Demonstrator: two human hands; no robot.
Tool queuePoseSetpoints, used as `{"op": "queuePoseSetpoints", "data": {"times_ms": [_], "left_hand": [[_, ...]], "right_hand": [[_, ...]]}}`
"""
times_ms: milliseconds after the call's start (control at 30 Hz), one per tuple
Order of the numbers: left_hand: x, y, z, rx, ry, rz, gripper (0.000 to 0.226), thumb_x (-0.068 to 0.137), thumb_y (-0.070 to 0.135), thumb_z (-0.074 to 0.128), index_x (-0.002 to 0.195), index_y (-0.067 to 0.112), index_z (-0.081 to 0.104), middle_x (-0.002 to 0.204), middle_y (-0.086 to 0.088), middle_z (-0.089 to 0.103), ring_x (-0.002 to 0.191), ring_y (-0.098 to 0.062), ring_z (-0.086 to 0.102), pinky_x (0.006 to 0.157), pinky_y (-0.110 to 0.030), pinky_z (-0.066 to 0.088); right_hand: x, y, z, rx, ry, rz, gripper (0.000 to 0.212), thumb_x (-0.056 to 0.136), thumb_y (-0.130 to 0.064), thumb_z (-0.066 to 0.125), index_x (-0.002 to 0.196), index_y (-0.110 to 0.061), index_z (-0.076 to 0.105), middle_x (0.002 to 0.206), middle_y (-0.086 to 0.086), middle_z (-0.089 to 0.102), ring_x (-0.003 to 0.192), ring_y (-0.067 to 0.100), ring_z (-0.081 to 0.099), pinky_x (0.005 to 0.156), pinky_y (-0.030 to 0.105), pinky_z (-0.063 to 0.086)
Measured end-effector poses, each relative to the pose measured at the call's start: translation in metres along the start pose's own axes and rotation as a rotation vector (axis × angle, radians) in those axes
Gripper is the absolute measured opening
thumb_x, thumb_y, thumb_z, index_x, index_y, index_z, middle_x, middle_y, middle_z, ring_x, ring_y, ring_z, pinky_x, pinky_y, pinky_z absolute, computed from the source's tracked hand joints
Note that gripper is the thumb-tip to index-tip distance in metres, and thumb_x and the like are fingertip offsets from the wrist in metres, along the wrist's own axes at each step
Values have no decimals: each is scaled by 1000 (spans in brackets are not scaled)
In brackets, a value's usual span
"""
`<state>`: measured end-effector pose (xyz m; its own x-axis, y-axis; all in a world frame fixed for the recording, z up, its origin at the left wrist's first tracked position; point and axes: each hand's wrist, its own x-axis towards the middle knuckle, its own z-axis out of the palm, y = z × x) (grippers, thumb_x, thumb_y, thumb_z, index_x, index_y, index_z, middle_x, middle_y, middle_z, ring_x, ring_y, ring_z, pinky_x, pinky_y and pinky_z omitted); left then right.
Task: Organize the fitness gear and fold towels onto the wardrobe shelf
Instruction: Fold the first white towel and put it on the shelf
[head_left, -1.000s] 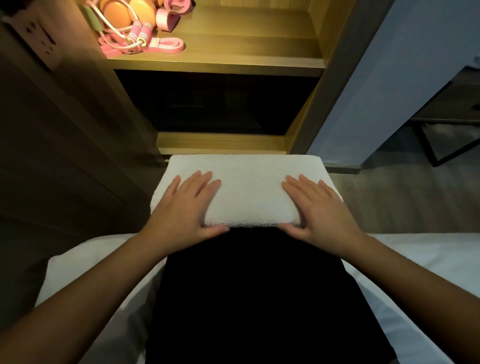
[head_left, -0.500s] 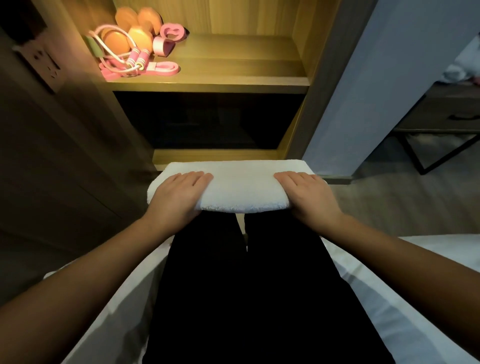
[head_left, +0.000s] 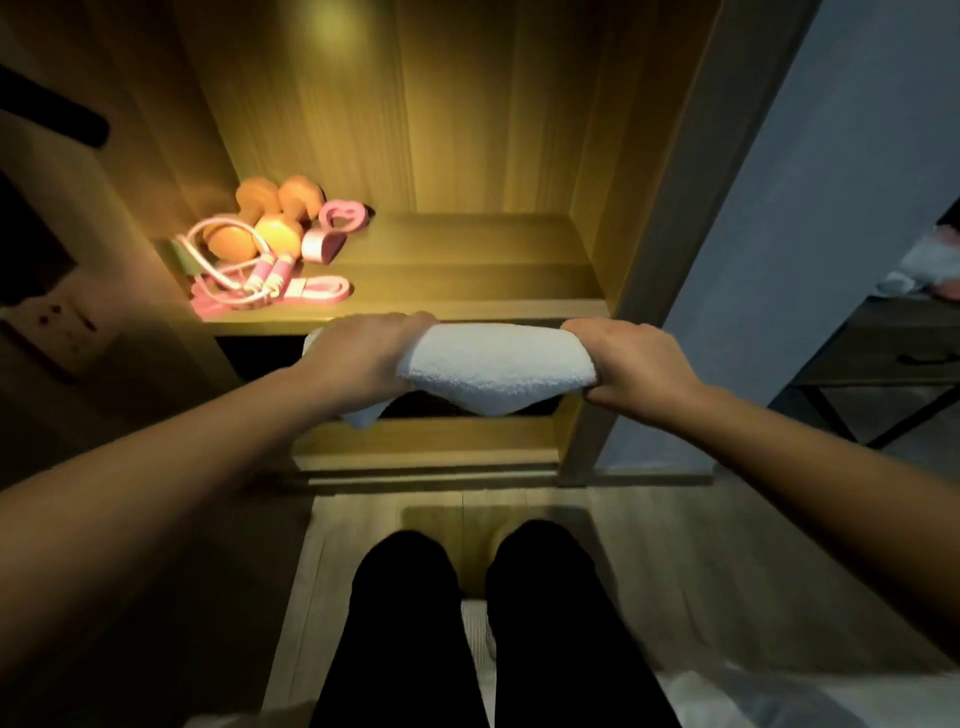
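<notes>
A folded white towel (head_left: 493, 364) hangs in the air in front of the lit wooden wardrobe shelf (head_left: 467, 270), level with its front edge. My left hand (head_left: 363, 358) grips the towel's left end and my right hand (head_left: 634, 364) grips its right end; the middle sags a little. On the left part of the shelf lie orange dumbbells (head_left: 270, 223), a pink skipping rope (head_left: 244, 275), a pink band (head_left: 317, 291) and a pink hand grip (head_left: 340, 215).
Below the lit shelf is a dark compartment (head_left: 260, 353) and a lower wooden ledge (head_left: 426, 447). A grey wall (head_left: 805, 260) stands right of the wardrobe, with a dark side table (head_left: 883, 353) beyond. My black-trousered legs (head_left: 493, 623) are below, with the white bed edge (head_left: 779, 696).
Both hands closed on the towel and lifted it off my lap, up and forward to the shelf's front edge. My view rose, as if I stood up.
</notes>
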<state>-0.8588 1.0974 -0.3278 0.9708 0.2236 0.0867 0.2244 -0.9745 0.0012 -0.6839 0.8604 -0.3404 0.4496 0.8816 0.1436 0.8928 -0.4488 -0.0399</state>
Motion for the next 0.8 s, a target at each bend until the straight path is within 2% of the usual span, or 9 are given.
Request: {"op": "queuePoseSetpoints", "data": {"times_ms": [100,233,333,433,500,567,633,733,800], "left_hand": [[52,-21,-18,-1,101,57,53,83,43,63,130,23,50,111,-4,66,99,-29,62,70,-37,46],[126,-48,-19,-12,165,51,47,83,40,62,126,23,52,106,-4,67,94,-28,62,64,-33,39],[174,-67,-4,-41,201,36,50,82,28,68,129,23,50,107,-4,67,96,-28,62,75,-37,49],[211,-81,20,67,267,32,53,81,22,70,129,15,49,104,-11,67,95,-33,63,82,-40,50],[228,-88,42,171,328,30,60,82,18,70,137,8,47,121,-18,62,111,-38,59,98,-44,44],[236,-92,66,228,328,36,68,88,16,66,148,9,36,149,-19,40,136,-38,40,117,-43,23],[238,-94,90,245,329,73,71,91,17,64,152,11,29,159,-15,22,145,-37,25,119,-41,8],[226,-88,120,215,292,153,77,80,23,78,145,6,41,155,-18,29,141,-41,30,117,-48,19],[213,-86,134,203,322,223,67,81,14,75,141,4,47,150,-20,38,138,-41,36,113,-54,28]], "right_hand": [[52,26,-13,-18,44,19,48,75,-29,72,120,-30,52,111,-5,64,98,23,61,68,32,47],[122,58,-13,-49,104,61,44,79,-32,72,118,-31,51,110,-5,63,95,22,60,72,35,50],[165,79,-1,-72,162,82,44,79,-26,71,118,-28,51,112,-2,63,97,24,61,75,36,47],[198,98,23,-154,185,108,41,81,-29,69,118,-22,51,111,4,64,99,28,61,80,38,46],[212,106,42,-218,192,146,47,82,-26,68,124,-16,51,111,9,65,98,33,62,83,42,49],[218,110,63,-301,237,173,58,76,-18,72,130,-12,52,113,13,65,97,37,64,82,46,53],[219,111,83,-326,341,173,59,68,-9,76,124,-8,59,112,15,67,92,38,66,77,47,54],[207,118,120,-299,400,103,55,67,-4,79,120,-8,63,118,14,66,102,37,65,82,46,53],[195,123,139,-260,388,73,55,71,-2,77,124,-8,62,124,14,64,113,37,61,87,46,50]]}}
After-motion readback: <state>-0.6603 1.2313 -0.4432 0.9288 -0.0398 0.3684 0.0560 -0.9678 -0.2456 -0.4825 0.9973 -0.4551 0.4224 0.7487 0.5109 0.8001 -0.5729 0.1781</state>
